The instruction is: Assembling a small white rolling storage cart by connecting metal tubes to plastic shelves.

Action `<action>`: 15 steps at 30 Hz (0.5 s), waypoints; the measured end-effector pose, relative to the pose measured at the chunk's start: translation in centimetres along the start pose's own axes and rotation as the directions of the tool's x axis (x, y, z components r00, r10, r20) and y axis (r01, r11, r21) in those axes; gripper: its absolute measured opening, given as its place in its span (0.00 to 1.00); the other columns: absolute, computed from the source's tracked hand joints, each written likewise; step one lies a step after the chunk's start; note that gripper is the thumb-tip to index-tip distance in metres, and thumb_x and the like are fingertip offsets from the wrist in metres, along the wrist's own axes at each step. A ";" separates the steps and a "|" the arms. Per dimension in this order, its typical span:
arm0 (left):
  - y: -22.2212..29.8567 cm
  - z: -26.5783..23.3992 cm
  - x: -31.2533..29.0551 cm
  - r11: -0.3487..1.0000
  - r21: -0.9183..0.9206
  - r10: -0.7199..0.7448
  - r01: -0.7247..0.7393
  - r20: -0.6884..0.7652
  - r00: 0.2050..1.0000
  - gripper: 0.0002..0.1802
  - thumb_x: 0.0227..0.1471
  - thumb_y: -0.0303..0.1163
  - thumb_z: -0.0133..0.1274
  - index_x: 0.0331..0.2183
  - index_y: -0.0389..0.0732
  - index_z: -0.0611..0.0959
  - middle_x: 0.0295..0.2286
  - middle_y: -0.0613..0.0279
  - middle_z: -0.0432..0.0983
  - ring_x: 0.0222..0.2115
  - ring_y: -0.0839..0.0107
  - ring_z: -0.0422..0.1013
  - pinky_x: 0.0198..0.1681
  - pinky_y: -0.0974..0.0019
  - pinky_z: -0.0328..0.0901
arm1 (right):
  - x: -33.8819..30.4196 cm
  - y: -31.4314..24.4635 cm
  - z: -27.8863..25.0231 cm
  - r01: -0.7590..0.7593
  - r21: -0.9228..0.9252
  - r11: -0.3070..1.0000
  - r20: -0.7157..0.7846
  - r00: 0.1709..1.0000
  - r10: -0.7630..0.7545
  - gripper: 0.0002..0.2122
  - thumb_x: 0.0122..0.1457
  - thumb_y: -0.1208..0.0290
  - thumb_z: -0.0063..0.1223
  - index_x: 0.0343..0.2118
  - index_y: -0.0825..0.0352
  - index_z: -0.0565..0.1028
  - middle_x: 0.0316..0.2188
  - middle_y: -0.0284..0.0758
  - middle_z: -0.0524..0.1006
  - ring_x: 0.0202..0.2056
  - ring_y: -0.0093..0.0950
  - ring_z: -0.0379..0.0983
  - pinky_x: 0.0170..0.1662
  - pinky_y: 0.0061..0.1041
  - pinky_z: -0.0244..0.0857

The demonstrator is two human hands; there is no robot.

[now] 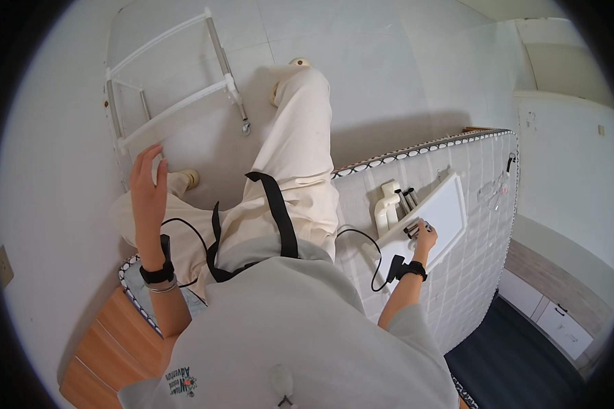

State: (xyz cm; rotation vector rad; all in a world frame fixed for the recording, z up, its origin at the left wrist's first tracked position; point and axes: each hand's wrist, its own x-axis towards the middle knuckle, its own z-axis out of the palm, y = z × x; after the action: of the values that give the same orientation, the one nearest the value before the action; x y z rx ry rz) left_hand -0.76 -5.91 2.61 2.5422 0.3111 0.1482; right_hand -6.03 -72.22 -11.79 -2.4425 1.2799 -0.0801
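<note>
My left hand is raised at the left with its fingers stretched out and nothing in it. Just beyond its fingertips stands a frame of white bars and metal tubes, with a small caster at one corner. On the bed to my right lies a white rectangular panel with a raised rim. Over it, my right hand has its fingers closed on a short metal tube with dark ends; the fingers partly hide it.
White plastic pieces and more metal tubes lie beside the panel on the quilted bed cover. A clear bag rests near the bed's far right edge. Black cables run from both wrists.
</note>
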 end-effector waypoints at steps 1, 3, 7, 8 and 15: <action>-0.2 -0.3 -0.2 1.000 0.012 -0.007 0.007 -0.004 1.000 0.14 0.55 0.28 0.43 0.44 0.35 0.72 0.43 0.54 0.69 0.47 0.59 0.65 0.51 0.63 0.57 | -0.9 -1.5 -0.1 -0.087 0.044 0.995 0.039 0.996 0.086 0.24 0.44 0.57 0.62 0.37 0.74 0.73 0.26 0.45 0.76 0.26 0.34 0.74 0.29 0.31 0.69; -0.3 -0.2 -0.1 0.999 -0.008 -0.031 0.031 -0.019 0.999 0.14 0.55 0.28 0.43 0.44 0.35 0.72 0.43 0.54 0.70 0.46 0.58 0.65 0.51 0.63 0.58 | -1.1 -1.7 -0.9 -0.181 0.081 0.980 0.058 0.983 0.177 0.24 0.45 0.57 0.61 0.36 0.75 0.74 0.26 0.45 0.77 0.26 0.36 0.74 0.32 0.33 0.69; -0.7 0.1 -0.2 1.000 0.012 -0.025 0.025 -0.018 1.000 0.14 0.55 0.28 0.43 0.43 0.35 0.72 0.43 0.53 0.70 0.46 0.58 0.66 0.50 0.63 0.58 | 0.1 0.7 -0.3 -0.018 0.064 0.998 -0.273 0.962 0.035 0.21 0.49 0.57 0.57 0.34 0.76 0.73 0.27 0.47 0.76 0.29 0.37 0.73 0.35 0.35 0.67; -0.7 0.0 -0.2 0.999 0.020 -0.025 0.025 -0.017 1.000 0.14 0.55 0.28 0.43 0.43 0.35 0.72 0.43 0.53 0.70 0.46 0.57 0.65 0.50 0.62 0.58 | 0.1 0.6 -0.2 -0.001 0.094 0.996 -0.267 0.963 0.026 0.21 0.50 0.58 0.56 0.34 0.76 0.73 0.27 0.47 0.76 0.29 0.37 0.73 0.35 0.35 0.67; -1.4 -0.4 -0.5 0.999 0.041 -0.013 0.015 -0.049 0.999 0.12 0.55 0.26 0.44 0.42 0.35 0.73 0.42 0.54 0.70 0.45 0.57 0.65 0.50 0.62 0.58 | 0.1 -0.9 0.9 0.025 0.044 0.999 -0.444 0.896 -0.003 0.15 0.54 0.64 0.50 0.36 0.73 0.72 0.32 0.48 0.70 0.34 0.39 0.68 0.39 0.34 0.63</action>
State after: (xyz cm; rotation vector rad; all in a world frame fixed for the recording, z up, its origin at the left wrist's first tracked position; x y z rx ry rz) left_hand -1.61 -4.66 2.15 2.5797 0.3543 0.2000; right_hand -5.02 -71.57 -12.36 -2.4741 1.4161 -0.7035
